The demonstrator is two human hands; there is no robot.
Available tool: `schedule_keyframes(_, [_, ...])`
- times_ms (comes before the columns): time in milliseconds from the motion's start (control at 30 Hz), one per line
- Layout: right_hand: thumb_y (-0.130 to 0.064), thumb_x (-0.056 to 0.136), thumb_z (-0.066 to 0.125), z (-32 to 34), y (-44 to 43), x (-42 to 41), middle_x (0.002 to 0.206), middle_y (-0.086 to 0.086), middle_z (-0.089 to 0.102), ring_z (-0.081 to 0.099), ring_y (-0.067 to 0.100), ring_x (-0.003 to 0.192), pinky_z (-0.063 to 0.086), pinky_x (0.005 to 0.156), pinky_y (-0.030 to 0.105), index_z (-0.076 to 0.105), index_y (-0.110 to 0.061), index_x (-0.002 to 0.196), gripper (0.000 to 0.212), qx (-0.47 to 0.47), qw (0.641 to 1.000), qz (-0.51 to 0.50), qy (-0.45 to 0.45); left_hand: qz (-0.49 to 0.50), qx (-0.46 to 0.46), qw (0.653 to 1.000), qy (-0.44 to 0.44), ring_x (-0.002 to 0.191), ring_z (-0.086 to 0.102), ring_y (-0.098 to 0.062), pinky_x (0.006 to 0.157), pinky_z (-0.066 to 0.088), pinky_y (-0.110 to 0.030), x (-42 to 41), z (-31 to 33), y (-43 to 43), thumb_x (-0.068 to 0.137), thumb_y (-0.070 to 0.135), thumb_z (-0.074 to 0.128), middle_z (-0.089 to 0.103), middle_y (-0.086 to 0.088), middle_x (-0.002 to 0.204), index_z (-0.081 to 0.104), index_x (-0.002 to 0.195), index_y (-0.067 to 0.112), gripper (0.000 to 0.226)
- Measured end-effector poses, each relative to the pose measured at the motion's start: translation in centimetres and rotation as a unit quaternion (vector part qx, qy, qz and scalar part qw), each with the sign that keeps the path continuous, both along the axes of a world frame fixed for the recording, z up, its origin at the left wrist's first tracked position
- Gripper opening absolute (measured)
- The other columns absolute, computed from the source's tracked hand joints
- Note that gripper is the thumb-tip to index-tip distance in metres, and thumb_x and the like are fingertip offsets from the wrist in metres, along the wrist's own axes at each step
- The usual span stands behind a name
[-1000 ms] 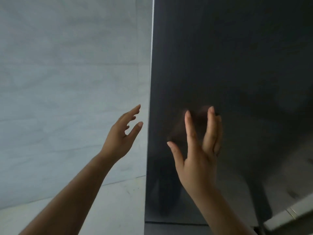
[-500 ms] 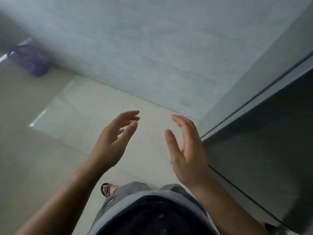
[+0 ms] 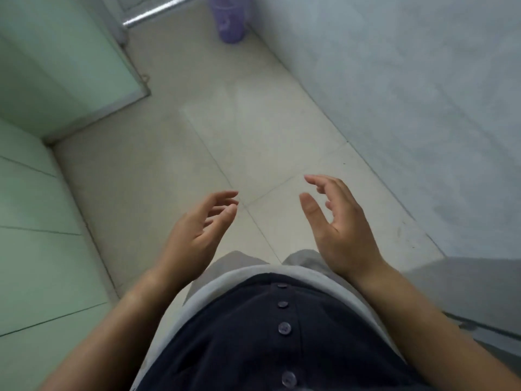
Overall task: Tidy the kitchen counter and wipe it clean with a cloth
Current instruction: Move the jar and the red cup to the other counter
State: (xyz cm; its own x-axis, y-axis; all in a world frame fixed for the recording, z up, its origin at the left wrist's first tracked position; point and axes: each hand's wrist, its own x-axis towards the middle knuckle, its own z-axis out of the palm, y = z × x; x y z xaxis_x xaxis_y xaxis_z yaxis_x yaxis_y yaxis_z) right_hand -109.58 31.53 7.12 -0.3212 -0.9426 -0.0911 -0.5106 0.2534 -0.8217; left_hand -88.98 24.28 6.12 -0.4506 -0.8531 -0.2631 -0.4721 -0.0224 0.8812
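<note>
I look straight down at a pale tiled floor (image 3: pixel 253 131). My left hand (image 3: pixel 197 235) hovers in front of my waist with loosely bent fingers and holds nothing. My right hand (image 3: pixel 338 232) is raised beside it, palm turned inward, fingers relaxed and empty. The two hands are apart with a gap of floor between them. No counter and no cloth are in view. My dark buttoned shirt (image 3: pixel 282 334) fills the bottom of the frame.
A purple plastic bin (image 3: pixel 229 21) stands on the floor at the top, against the grey wall (image 3: pixel 423 94) on the right. A green glass door (image 3: pixel 56 66) with a metal frame is at the upper left. Green tiled wall runs down the left side.
The view has swung from a dark panel and wall down and left to the floor. Both hands have lowered in front of my body and stayed empty.
</note>
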Motion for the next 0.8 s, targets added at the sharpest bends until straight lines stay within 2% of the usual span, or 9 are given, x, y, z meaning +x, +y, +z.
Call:
schedule_keyframes(100, [-0.05, 0.089, 0.037, 0.2, -5.2, 2.2, 0.123, -0.019, 0.045, 0.041, -0.005, 0.116, 0.035, 0.1, 0.018, 0.047, -0.024, 0.127, 0.046, 0.01, 0.997, 0.079, 0.004, 0.063, -0.003, 0.998, -0.016, 0.105, 0.056, 0.008, 0.082, 0.045, -0.011, 3.4, -0.2, -2.1, 0.082, 0.061, 0.037, 0.059, 0.023, 0.112, 0.046, 0.111, 0.052, 0.032])
schedule_keyframes(200, [-0.047, 0.09, 0.039, -0.1, -9.5, 3.8, 0.121, -0.018, 0.047, 0.042, -0.004, 0.115, 0.036, 0.099, 0.019, 0.049, -0.023, 0.125, 0.044, 0.021, 0.988, 0.153, 0.005, 0.148, 0.004, 0.989, -0.001, 0.102, 0.057, 0.007, 0.077, 0.043, -0.004, 5.4, -0.2, -3.5, 0.082, 0.059, 0.038, 0.061, 0.021, 0.109, 0.05, 0.111, 0.047, 0.034])
schedule_keyframes(400, [-0.043, 0.09, 0.041, -1.1, -20.3, 5.5, 0.118, -0.014, 0.05, 0.045, -0.003, 0.111, 0.038, 0.094, 0.017, 0.052, -0.02, 0.122, 0.041, 0.022, 0.968, 0.249, -0.004, 0.288, 0.029, 0.957, 0.036, 0.1, 0.059, 0.003, 0.076, 0.042, -0.004, 6.2, -1.1, -8.8, 0.079, 0.057, 0.041, 0.064, 0.015, 0.106, 0.055, 0.111, 0.038, 0.04])
schedule_keyframes(533, [-0.051, 0.089, 0.039, -0.7, -29.6, 6.2, 0.119, -0.015, 0.048, 0.045, 0.001, 0.115, 0.04, 0.1, 0.026, 0.05, -0.02, 0.124, 0.048, 0.0, 0.944, 0.331, 0.007, 0.348, 0.02, 0.937, 0.038, 0.102, 0.059, 0.001, 0.077, 0.043, -0.005, 6.4, -1.0, -15.1, 0.078, 0.058, 0.042, 0.064, 0.015, 0.107, 0.056, 0.112, 0.036, 0.043])
schedule_keyframes(667, [-0.052, 0.088, 0.036, -0.1, -37.7, 6.9, 0.122, -0.014, 0.047, 0.046, 0.003, 0.117, 0.042, 0.101, 0.031, 0.049, -0.02, 0.125, 0.05, -0.031, 0.92, 0.39, 0.011, 0.405, 0.026, 0.913, 0.034, 0.103, 0.058, 0.005, 0.079, 0.042, -0.003, 6.6, -0.7, -20.3, 0.078, 0.059, 0.044, 0.064, 0.016, 0.108, 0.058, 0.11, 0.039, 0.04])
schedule_keyframes(800, [-0.052, 0.088, 0.036, -0.8, -42.6, 8.5, 0.122, -0.01, 0.05, 0.048, 0.003, 0.114, 0.043, 0.098, 0.03, 0.049, -0.02, 0.125, 0.051, -0.009, 0.896, 0.444, 0.006, 0.465, 0.054, 0.883, 0.017, 0.101, 0.055, 0.011, 0.075, 0.04, 0.0, 7.2, -1.2, -21.9, 0.079, 0.059, 0.044, 0.063, 0.021, 0.111, 0.059, 0.11, 0.04, 0.039])
